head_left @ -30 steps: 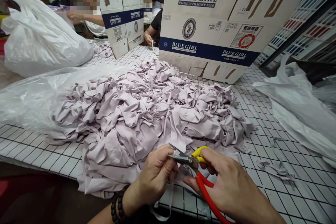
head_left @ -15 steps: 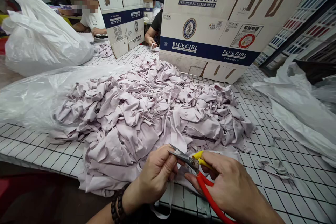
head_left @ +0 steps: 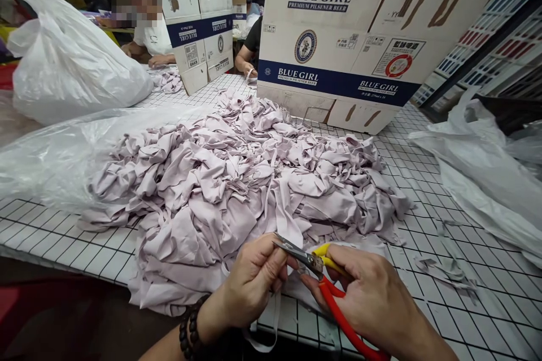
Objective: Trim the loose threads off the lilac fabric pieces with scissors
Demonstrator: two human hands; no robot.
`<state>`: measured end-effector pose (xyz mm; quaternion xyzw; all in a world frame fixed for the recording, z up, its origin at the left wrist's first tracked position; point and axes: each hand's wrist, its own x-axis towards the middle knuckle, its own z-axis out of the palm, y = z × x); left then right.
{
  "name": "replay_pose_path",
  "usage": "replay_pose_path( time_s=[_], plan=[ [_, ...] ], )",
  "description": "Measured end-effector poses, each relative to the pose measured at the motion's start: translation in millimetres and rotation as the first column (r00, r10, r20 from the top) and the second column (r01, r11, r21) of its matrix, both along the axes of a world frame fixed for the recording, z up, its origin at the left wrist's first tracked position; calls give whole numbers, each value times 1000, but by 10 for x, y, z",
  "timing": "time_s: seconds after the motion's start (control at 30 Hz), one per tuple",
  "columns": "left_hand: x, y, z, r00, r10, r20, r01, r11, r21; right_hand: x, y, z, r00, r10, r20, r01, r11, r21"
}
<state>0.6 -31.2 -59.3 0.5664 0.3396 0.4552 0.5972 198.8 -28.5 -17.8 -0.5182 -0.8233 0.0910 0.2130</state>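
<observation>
My left hand point(head_left: 256, 279) is closed in a pinch on a piece of pale lilac cloth, mostly hidden by the fingers. From under it hangs a thin pale strap point(head_left: 276, 316). My right hand point(head_left: 368, 293) grips scissors point(head_left: 311, 261) with one yellow and one red handle. Their blades are nearly together, the tips right at my left thumb and forefinger. Just beyond both hands spreads a large heap of crumpled pale lilac cloth pieces point(head_left: 220, 197) on the white table point(head_left: 427, 180) with its black grid lines.
A big white-and-blue cardboard box point(head_left: 326, 28) stands behind the heap, with a smaller one point(head_left: 190, 39) to its left. White plastic bags point(head_left: 80, 73) lie on either side. Cloth scraps point(head_left: 446, 271) lie at right. Other people's hands point(head_left: 161, 60) show at the back.
The scissor blades have come together from a wider gap at my left fingertips. My left hand has barely moved. At the back left, a person's arm has come down to the table.
</observation>
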Motion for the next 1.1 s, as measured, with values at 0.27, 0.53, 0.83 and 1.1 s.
replay_pose_path(
  time_s=[0.27, 0.53, 0.83, 1.1],
  plan=[
    [-5, 4, 16, 1000, -7, -24, 6, 1000, -8, 9, 12, -28, 1000, 9, -12, -9, 1000, 26],
    [-5, -16, -11, 997, -36, 71, 44, 993, -111, 10, 10, -71, 997, 33, -62, -36, 998, -45],
    [2, -6, 63, 991, -15, 135, 37, 985, -166, 26, 59, -176, 945, -139, -295, -24, 873, -487],
    [40, 4, 38, 982, -16, 188, 52, 981, -188, -128, 152, -375, 673, -372, -640, -293, 660, -692]
  ],
)
